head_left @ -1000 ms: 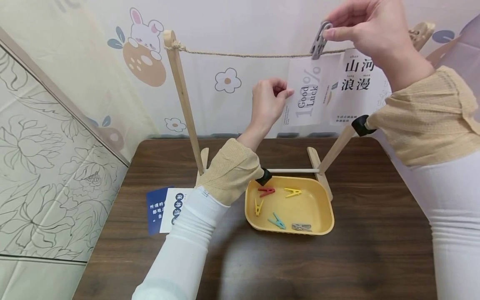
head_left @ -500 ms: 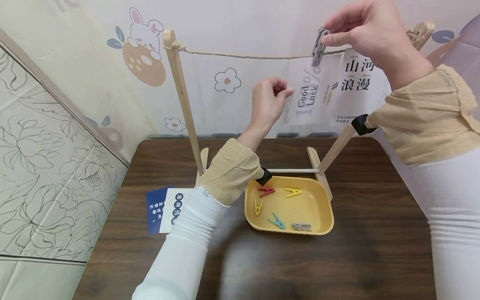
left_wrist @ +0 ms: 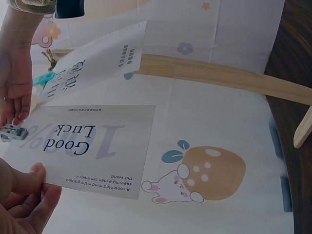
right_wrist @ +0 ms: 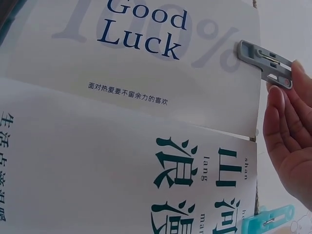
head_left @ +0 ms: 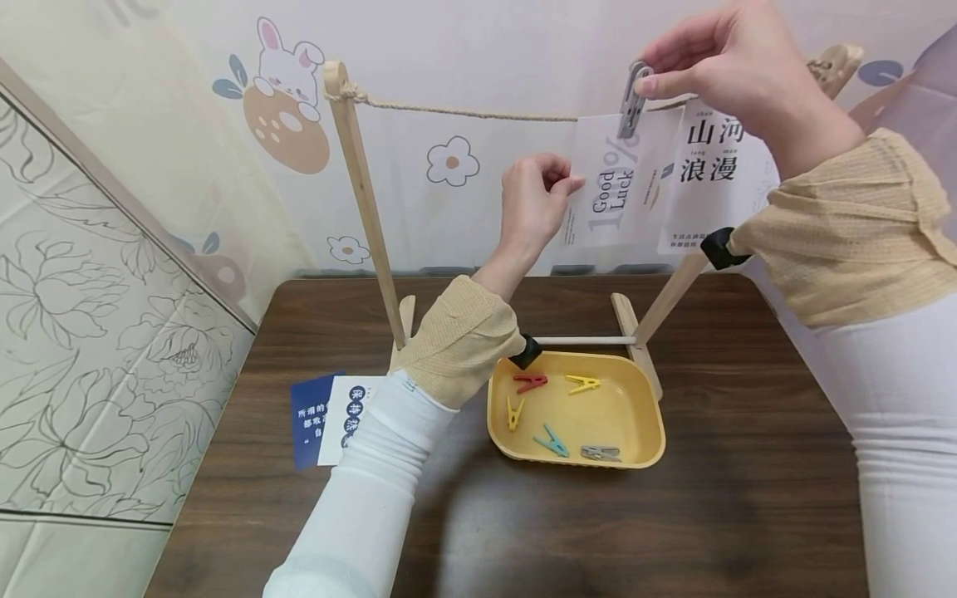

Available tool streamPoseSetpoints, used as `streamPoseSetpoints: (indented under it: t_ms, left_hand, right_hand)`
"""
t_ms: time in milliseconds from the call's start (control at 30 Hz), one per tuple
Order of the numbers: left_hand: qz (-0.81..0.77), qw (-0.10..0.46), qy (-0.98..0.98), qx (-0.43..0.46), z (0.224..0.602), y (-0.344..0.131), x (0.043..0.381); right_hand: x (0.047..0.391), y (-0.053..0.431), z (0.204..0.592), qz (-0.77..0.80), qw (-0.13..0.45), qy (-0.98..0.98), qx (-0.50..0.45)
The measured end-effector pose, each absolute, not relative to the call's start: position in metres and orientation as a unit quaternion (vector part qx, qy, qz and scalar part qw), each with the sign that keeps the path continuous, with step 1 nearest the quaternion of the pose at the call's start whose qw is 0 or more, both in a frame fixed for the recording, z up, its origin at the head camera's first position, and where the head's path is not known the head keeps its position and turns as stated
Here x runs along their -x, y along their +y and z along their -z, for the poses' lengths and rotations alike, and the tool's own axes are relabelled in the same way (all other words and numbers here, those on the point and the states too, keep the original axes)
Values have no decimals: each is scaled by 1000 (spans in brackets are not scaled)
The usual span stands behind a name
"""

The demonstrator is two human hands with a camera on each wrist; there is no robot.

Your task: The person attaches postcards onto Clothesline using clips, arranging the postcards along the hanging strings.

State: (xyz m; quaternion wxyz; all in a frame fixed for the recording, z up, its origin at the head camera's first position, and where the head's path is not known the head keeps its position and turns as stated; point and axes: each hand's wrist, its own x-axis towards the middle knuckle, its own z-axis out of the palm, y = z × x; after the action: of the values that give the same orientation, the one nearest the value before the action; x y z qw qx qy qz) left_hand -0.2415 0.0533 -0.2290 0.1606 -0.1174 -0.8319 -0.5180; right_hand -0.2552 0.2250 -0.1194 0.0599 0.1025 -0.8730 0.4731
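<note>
The left hand (head_left: 532, 199) pinches the left edge of a white "Good Luck" card (head_left: 611, 228) between thumb and fingers. That card stands upright at a twine line (head_left: 463, 114). At its top edge the right hand (head_left: 736, 71) pinches a grey clothespin (head_left: 634, 101); in the right wrist view the clothespin's (right_wrist: 263, 61) jaws lie over the card's edge. Just right of it hangs a white card with large Chinese characters (head_left: 710, 199), partly behind the right wrist. A teal clothespin (right_wrist: 268, 219) sits at that card's top edge.
Wooden posts (head_left: 366, 199) hold the line over a dark wooden table (head_left: 718, 498). A yellow tray (head_left: 658, 432) near the middle contains red, yellow, teal and grey clothespins. Blue (head_left: 310, 423) and white (head_left: 340, 419) cards overlap at the left, partly under the left sleeve.
The right hand has brought the grey clothespin slightly lower, so it reaches further down over the "Good Luck" card's top. The left hand stays nearly where it was.
</note>
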Motion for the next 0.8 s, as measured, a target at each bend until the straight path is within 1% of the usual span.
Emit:
streamPoseSetpoints:
  t_ms: [233, 333, 467, 800]
  left_hand:
    - [524, 160, -828, 116, 231, 53, 242]
    - [527, 162, -826, 116, 232, 53, 243]
    - [531, 164, -823, 116, 233, 53, 243]
    - [535, 163, -821, 116, 234, 52, 242]
  right_hand:
    - [263, 231, 124, -448, 61, -888, -87]
    - [265, 232, 125, -453, 51, -886, -91]
    - [261, 230, 125, -466, 30, -877, -112]
    - [254, 226, 127, -460, 35, -877, -138]
